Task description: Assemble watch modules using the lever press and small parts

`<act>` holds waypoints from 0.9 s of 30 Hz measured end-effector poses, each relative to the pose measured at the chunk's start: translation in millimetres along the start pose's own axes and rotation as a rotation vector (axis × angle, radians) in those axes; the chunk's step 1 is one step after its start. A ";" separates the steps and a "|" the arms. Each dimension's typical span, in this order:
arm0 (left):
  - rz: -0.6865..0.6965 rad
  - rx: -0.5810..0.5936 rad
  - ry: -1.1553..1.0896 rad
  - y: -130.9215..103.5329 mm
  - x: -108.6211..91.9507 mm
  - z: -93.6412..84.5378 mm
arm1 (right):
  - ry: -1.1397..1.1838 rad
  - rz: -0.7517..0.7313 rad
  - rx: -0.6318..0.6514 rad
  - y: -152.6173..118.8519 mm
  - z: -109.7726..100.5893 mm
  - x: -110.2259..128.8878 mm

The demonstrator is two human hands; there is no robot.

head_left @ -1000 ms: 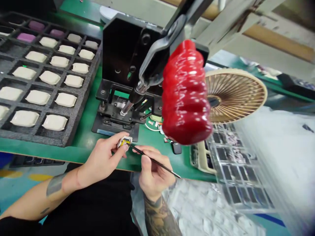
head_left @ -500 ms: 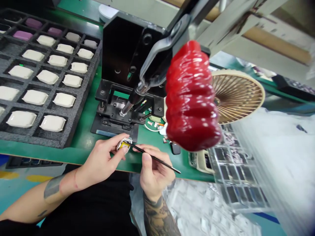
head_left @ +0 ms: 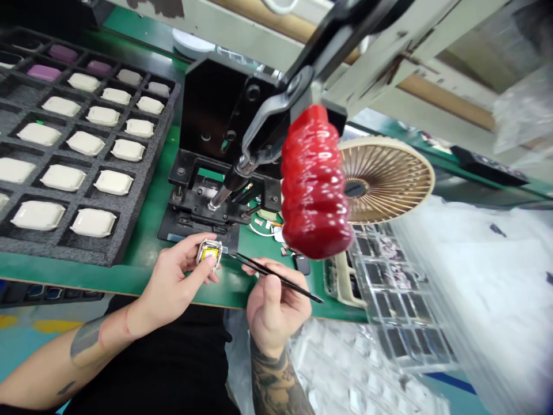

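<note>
The left hand (head_left: 173,282) pinches one small square part (head_left: 209,252) in its grip above the green surface (head_left: 147,242). The right hand (head_left: 272,302) grips one pair of black tweezers (head_left: 276,276), tips just beside the part.
</note>
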State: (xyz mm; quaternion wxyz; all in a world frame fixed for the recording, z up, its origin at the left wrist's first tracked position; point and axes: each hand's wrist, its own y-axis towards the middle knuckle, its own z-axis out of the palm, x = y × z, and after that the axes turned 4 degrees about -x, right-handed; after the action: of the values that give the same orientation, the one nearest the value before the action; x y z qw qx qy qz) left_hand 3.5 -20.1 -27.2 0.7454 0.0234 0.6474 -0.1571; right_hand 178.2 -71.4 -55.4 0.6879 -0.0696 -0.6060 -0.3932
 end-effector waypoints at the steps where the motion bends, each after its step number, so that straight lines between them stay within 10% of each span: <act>1: -0.002 0.000 -0.020 0.0 0.1 -0.3 | -0.029 0.028 -0.001 -0.3 -0.1 -0.8; 17: -0.177 -0.006 -0.260 12.1 -3.9 -16.6 | 0.193 0.305 0.269 -12.7 -8.8 11.5; 24: -0.055 0.080 0.064 3.6 17.5 -23.6 | -0.074 -0.066 0.190 74.4 -123.9 114.0; 27: 0.000 0.130 0.165 2.1 31.9 -27.5 | -0.544 -0.327 -0.275 132.2 -167.7 136.0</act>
State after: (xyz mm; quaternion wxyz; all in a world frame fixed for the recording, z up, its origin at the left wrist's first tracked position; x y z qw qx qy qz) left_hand -18.7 -18.0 -63.0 0.6866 0.0847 0.6949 -0.1963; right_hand 385.6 -139.5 72.9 0.4130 -0.1659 -0.7118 -0.5434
